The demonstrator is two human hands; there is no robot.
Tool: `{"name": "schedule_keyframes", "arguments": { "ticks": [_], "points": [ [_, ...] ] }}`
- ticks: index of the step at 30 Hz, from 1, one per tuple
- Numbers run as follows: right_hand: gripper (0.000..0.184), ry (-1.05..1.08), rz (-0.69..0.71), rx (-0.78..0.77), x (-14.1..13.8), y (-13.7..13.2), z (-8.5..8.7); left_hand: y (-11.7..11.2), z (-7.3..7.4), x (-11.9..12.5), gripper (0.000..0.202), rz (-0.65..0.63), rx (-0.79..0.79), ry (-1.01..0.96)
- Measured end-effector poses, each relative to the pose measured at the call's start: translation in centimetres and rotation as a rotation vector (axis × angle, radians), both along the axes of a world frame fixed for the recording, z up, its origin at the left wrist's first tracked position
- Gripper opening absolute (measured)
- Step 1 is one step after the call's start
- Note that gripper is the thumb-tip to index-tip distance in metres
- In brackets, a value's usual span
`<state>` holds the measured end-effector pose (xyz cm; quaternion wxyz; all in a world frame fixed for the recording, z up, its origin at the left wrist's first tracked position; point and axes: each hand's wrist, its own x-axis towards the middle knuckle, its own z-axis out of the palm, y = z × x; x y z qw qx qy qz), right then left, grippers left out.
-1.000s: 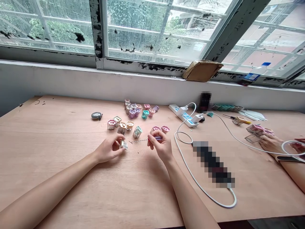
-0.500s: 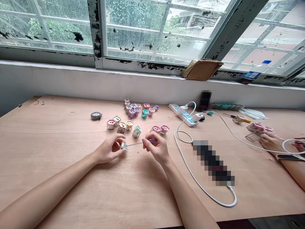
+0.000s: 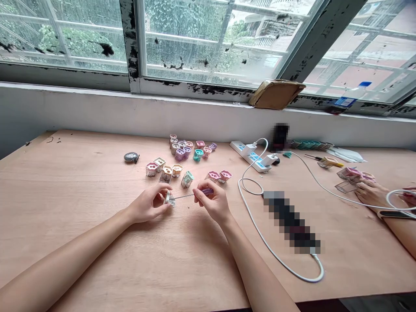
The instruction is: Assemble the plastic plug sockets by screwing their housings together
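Note:
My left hand (image 3: 151, 203) is closed on a small pale plastic case (image 3: 169, 199), tipped on its side just above the wooden table (image 3: 136, 268). In my right hand (image 3: 212, 203) is a screwdriver with a purple handle (image 3: 207, 191). Its thin metal shaft (image 3: 184, 196) points left, and the tip meets the open side of the pale case. What lies inside the case is too small to make out. Beyond my hands stands a mint-green case (image 3: 187, 179), with two pink-topped cases (image 3: 213, 176) to its right.
Several coloured cases (image 3: 180, 154) cluster toward the wall, near a round dark object (image 3: 131, 157). A white power strip (image 3: 250, 156) and a looping white cable (image 3: 248, 216) lie right of my hands. Farther right, another person's hand (image 3: 372, 193) rests by pink cases (image 3: 350, 174).
My right hand has shifted very slightly left with the screwdriver. The left hand and the case stay nearly where they were.

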<state>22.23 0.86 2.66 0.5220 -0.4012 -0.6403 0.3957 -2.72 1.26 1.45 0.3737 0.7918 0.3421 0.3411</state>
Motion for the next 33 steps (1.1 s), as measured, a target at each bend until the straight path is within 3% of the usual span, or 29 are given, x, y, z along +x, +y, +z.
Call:
{"name": "schedule_keyframes", "arguments": {
  "ticks": [16, 33],
  "points": [
    [0.041, -0.046, -0.013, 0.011, -0.15, -0.10, 0.27, -0.30, 0.35, 0.26, 0.031, 0.039, 0.044, 0.090],
    [0.045, -0.010, -0.040, -0.050, -0.26, -0.07, 0.35, 0.02, -0.12, -0.09, 0.020, -0.032, 0.151, 0.104]
  ]
}}
